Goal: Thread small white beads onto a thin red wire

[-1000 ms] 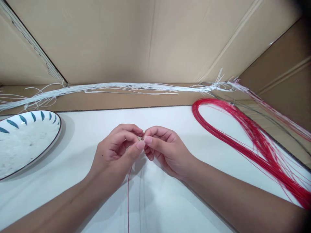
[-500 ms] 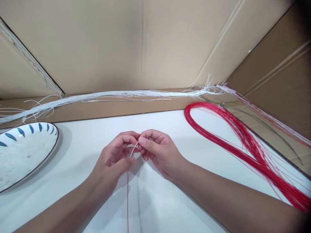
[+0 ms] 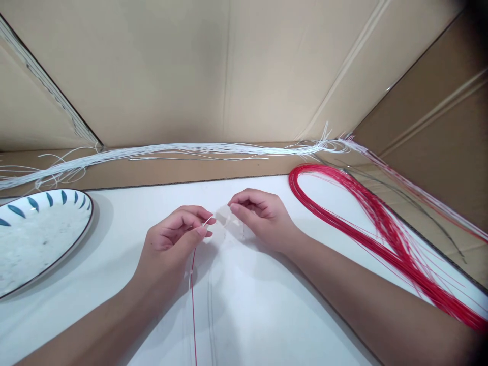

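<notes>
In a pinch between the left thumb and index finger: a thin white strand [image 3: 208, 220], its short free end slanting up past the fingertips, the rest hidden inside the left hand [image 3: 171, 236]. Below those fingers, a red strand [image 3: 193, 305] hanging down to the lower picture edge, cut off there; with the join, if any, to the white one covered by the hand, impossible to tell whether both are one piece. Beside the red, a faint pale line, too thin to make out well.

Just to the right of the left fingertips and apart from them, the right hand [image 3: 265, 216], thumb and index tips together — anything between them too small to tell. Under both hands, a white tabletop [image 3: 267, 315] with soft shadows.

Well left of the left fingers, an oval plate [image 3: 72, 203] with blue leaf marks, cut off by the picture edge, its pale speckled middle hard to read. Right of the right fingers, a looped red bundle [image 3: 404, 262], running out of view. Beyond the fingertips, a long white bundle [image 3: 190, 148] along the foot of a cardboard wall [image 3: 160, 66] — left end cut off.
</notes>
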Tool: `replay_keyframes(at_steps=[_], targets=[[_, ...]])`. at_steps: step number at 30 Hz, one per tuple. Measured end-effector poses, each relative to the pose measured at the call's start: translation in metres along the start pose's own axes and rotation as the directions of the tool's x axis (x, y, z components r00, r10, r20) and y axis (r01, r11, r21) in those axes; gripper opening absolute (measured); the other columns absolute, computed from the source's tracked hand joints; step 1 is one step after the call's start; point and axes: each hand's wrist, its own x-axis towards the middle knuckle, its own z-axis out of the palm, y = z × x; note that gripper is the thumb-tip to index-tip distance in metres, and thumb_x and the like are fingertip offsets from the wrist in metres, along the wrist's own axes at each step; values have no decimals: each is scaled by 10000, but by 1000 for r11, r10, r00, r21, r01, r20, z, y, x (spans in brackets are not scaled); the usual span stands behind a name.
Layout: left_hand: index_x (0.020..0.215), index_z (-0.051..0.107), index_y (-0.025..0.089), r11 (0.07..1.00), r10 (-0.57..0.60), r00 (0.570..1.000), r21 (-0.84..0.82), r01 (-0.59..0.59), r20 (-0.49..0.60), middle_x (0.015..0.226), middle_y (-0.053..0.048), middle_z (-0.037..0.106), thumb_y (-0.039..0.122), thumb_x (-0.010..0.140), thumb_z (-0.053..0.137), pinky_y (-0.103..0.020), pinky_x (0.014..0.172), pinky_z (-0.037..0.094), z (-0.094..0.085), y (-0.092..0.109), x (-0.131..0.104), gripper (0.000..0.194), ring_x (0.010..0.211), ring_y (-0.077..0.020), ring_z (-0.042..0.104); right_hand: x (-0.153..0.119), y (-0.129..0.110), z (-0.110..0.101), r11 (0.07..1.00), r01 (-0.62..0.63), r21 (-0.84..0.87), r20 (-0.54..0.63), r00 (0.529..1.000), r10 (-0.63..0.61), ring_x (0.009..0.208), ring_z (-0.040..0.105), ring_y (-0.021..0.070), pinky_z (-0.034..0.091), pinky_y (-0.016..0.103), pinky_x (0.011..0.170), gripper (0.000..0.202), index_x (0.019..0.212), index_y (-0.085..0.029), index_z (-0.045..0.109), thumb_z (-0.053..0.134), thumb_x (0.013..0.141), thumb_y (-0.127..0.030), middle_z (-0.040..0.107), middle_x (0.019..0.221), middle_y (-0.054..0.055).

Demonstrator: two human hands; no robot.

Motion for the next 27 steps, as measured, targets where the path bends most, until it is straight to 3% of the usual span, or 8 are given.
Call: replay_keyframes(at_steps=[3,6,15,22,27], targets=[[661,722,222,1000,10,1000,-7,-10,-4,1036,-34,674,216,833,719,-276,770,554,-2,-2,3,172,984,-200,653,4,9,-6,916,203,-345,155,975,-158,881,620,206,507,376,841,95,898,-195,735,651,891,-150,728,939,69],[658,715,228,1000,8,1000,-24,-8,-4,1030,-26,667,213,841,716,-292,790,556,-1,-1,3,183,966,-194,648,2,13,-3,840,319,-438,283,936,-208,986,616,246,504,433,941,162,986,-177,743,626,893,-113,732,1016,96],[644,686,226,1000,6,1000,15,-7,28,1019,-29,659,215,860,673,-333,775,503,-1,-1,2,217,962,-215,640,1,10,6,789,342,-510,348,921,-175,968,603,235,516,422,928,189,1084,-170,766,621,967,-141,712,1065,113],[634,677,232,998,51,987,28,-48,-153,954,3,640,197,847,667,-329,839,460,2,1,5,215,944,-190,606,3,13,10,798,305,-520,299,940,-164,926,610,228,527,409,899,158,1017,-181,800,653,963,-158,713,1016,102],[611,665,228,1000,15,989,-16,-17,-149,936,9,623,195,815,680,-317,815,459,2,2,5,208,919,-179,595,3,14,7,843,305,-443,309,935,-176,961,628,224,540,400,901,227,1003,-169,781,566,978,-100,729,1014,97]])
